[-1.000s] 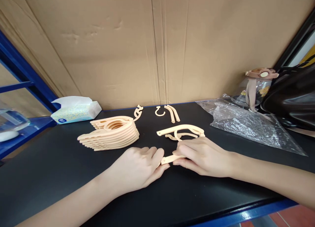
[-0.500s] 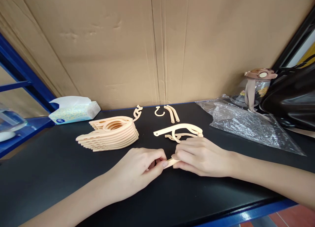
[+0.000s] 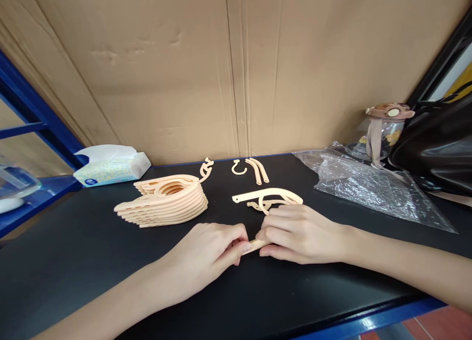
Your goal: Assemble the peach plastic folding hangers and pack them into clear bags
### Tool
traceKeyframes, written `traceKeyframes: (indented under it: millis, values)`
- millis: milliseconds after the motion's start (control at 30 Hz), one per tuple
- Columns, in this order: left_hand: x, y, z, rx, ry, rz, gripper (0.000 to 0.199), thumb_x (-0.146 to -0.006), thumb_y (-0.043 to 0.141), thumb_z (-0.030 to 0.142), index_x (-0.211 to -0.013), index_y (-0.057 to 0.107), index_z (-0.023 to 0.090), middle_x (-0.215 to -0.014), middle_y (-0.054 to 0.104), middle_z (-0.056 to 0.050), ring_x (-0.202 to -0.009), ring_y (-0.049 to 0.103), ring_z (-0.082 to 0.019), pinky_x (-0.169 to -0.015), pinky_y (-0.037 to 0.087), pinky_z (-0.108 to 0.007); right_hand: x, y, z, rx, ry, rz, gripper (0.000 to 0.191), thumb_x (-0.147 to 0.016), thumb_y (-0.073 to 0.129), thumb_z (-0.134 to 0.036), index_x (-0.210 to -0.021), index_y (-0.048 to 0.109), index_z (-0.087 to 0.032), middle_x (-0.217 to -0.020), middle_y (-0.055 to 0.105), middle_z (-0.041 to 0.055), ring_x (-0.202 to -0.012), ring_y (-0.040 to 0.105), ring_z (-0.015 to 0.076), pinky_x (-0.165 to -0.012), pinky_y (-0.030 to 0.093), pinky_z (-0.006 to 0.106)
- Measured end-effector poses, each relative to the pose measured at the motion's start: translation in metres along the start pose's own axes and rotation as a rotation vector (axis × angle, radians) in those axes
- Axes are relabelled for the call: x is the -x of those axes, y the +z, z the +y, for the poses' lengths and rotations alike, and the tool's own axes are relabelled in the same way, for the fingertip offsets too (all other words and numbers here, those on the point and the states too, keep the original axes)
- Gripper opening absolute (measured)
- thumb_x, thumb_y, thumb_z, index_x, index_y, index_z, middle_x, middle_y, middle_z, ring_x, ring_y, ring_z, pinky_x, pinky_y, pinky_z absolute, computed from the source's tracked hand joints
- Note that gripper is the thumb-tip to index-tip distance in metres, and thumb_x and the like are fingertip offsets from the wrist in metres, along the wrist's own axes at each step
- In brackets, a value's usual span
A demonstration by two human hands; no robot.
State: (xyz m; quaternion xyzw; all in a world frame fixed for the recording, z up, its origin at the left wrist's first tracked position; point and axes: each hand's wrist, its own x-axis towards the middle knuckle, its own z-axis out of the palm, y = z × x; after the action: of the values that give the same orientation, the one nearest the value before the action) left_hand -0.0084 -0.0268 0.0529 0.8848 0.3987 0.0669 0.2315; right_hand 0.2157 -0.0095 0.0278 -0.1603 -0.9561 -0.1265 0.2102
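My right hand (image 3: 300, 234) is closed round a cream plastic folding hanger (image 3: 271, 193). One hanger arm and a curved hook part stick out beyond my fingers. My left hand (image 3: 217, 251) pinches the end of another arm of it between thumb and fingers, close to my right hand. The joint is hidden under my right hand. To the left lies a stack of folded cream hangers (image 3: 169, 209). Farther back are a loose hook (image 3: 239, 169), two loose curved arms (image 3: 259, 171) and a small hook-shaped piece (image 3: 206, 169) near the stack.
A tissue pack (image 3: 110, 168) is at the back left. On the right lie a crumpled clear plastic bag (image 3: 368, 187), a drinking bottle with a strap (image 3: 387, 128) and a black bag (image 3: 438, 138). A cardboard wall (image 3: 184, 84) closes off the back of the black table (image 3: 92, 261).
The hanger's far arm has tilted and dropped slightly within my right hand. My left fingers have shifted a little on the near arm. Everything else stays put.
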Motion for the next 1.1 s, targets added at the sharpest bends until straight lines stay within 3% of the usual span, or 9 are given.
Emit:
traceKeyframes:
  millis: [233, 500, 733, 900, 1000, 1100]
  values:
    - [0.0, 0.001, -0.001, 0.017, 0.009, 0.009, 0.027, -0.097, 0.04, 0.03, -0.078, 0.056, 0.02, -0.071, 0.064, 0.005, -0.062, 0.057, -0.011, -0.058, 0.035, -0.021, -0.001, -0.006, -0.001, 0.078, 0.02, 0.2, 0.02, -0.093, 0.05, -0.025, -0.081, 0.062, -0.016, -0.081, 0.064, 0.0038, -0.077, 0.054, 0.0151, -0.067, 0.042, 0.029]
    - [0.002, 0.001, -0.004, 0.028, 0.067, 0.021, 0.029, -0.098, 0.039, 0.029, -0.077, 0.057, 0.019, -0.071, 0.063, 0.004, -0.062, 0.057, -0.01, -0.058, 0.036, -0.02, 0.0, -0.009, 0.005, 0.022, 0.186, 0.185, 0.02, -0.091, 0.051, -0.026, -0.08, 0.065, -0.016, -0.114, 0.064, 0.01, -0.103, 0.057, 0.0217, -0.088, 0.045, 0.039]
    - [0.001, -0.003, 0.001, 0.019, 0.052, -0.033, 0.031, -0.099, 0.038, 0.032, -0.079, 0.058, 0.019, -0.068, 0.062, 0.003, -0.059, 0.056, -0.011, -0.057, 0.037, -0.02, -0.001, -0.006, 0.008, 0.001, 0.176, 0.162, 0.025, -0.093, 0.05, -0.027, -0.078, 0.067, -0.017, -0.103, 0.07, 0.0073, -0.097, 0.06, 0.0191, -0.094, 0.043, 0.042]
    - [0.003, -0.004, 0.005, 0.0, 0.006, -0.056, 0.028, -0.099, 0.034, 0.035, -0.086, 0.055, 0.021, -0.052, 0.046, 0.007, -0.045, 0.046, -0.01, -0.046, 0.029, -0.02, -0.001, -0.005, 0.009, -0.012, 0.274, 0.123, 0.022, -0.093, 0.049, -0.028, -0.085, 0.067, -0.017, -0.099, 0.068, 0.0058, -0.095, 0.059, 0.0178, -0.093, 0.041, 0.04]
    - [0.004, -0.003, 0.007, -0.042, 0.023, -0.073, 0.016, -0.093, 0.047, 0.037, -0.09, 0.052, 0.022, -0.052, 0.043, 0.009, -0.045, 0.043, -0.01, -0.046, 0.027, -0.02, -0.001, -0.006, 0.011, -0.04, 0.348, 0.115, 0.022, -0.094, 0.047, -0.026, -0.087, 0.066, -0.018, -0.097, 0.066, 0.0057, -0.094, 0.058, 0.0176, -0.09, 0.04, 0.038]
    - [0.004, 0.001, 0.004, -0.15, 0.064, -0.066, 0.016, -0.086, 0.058, 0.034, -0.094, 0.05, 0.023, -0.051, 0.038, 0.011, -0.045, 0.04, -0.01, -0.047, 0.026, -0.021, -0.001, -0.007, 0.012, -0.051, 0.41, 0.119, 0.023, -0.095, 0.045, -0.025, -0.088, 0.065, -0.018, -0.098, 0.064, 0.0059, -0.094, 0.057, 0.0178, -0.088, 0.04, 0.036]
